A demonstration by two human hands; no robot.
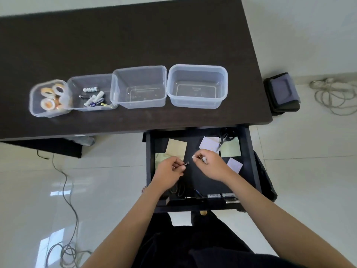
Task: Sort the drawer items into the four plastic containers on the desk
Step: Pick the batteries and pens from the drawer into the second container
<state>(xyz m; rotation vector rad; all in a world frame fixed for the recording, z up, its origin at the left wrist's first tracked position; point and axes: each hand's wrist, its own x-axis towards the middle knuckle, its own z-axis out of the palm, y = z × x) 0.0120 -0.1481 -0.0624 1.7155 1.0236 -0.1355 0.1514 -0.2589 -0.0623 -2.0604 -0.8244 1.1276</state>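
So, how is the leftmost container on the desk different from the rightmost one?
The leftmost container holds several tape rolls, while the rightmost container holds nothing. The leftmost one touches its neighbour with the batteries; the rightmost one has a narrow gap beside it. The leftmost one looks blurred and smaller at the picture's edge; the rightmost one is sharp. Both are clear plastic, open-topped, and stand upright on the dark desk.
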